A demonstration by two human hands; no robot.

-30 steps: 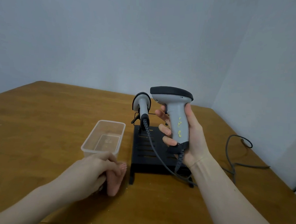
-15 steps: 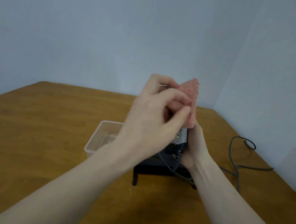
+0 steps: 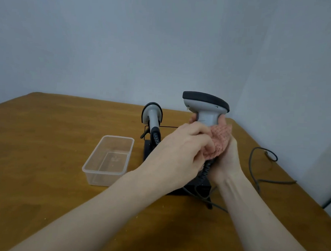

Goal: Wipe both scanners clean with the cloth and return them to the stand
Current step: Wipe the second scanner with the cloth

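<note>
Now the right hand (image 3: pixel 226 163) grips the scanner (image 3: pixel 205 108) upright while the left hand (image 3: pixel 180 152) presses the pink cloth (image 3: pixel 219 140) around its handle.

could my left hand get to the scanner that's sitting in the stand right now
Probably yes, once freed. The left hand is pressing the pink cloth against the held scanner. The scanner in the stand sits just beyond it, nothing between, on the black stand.
</note>
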